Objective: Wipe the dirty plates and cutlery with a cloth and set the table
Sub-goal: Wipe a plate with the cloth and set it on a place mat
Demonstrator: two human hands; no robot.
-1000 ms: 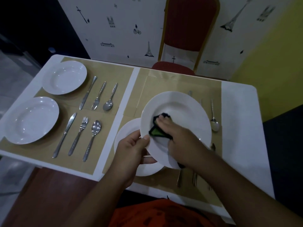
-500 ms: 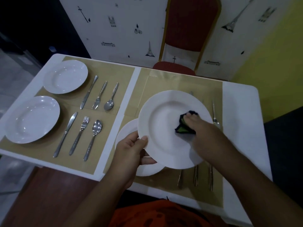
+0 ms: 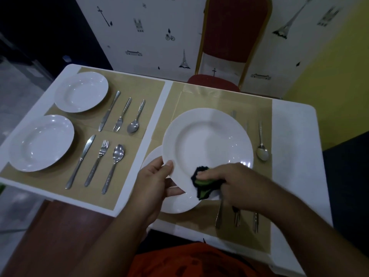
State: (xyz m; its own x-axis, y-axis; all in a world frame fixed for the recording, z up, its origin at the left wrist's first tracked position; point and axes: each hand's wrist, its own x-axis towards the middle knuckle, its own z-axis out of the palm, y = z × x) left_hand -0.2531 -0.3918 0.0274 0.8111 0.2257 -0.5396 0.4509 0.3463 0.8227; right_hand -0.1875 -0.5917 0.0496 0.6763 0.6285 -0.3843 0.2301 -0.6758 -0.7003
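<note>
The left hand [image 3: 153, 182] pinches the raised plate [image 3: 207, 140] at its rim, thumb on top and fingers underneath. The right hand [image 3: 237, 182] has its fingers curled round the dark cloth [image 3: 201, 184], pressing it on the near rim just beside that thumb. It seems best to sweep the cloth away from the thumb round the rim, then across the well beyond the fingertips, pressing lightly so the plate cannot tip

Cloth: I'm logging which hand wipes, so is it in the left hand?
No, the right hand holds the cloth on the plate while the left hand grips its rim.
</note>
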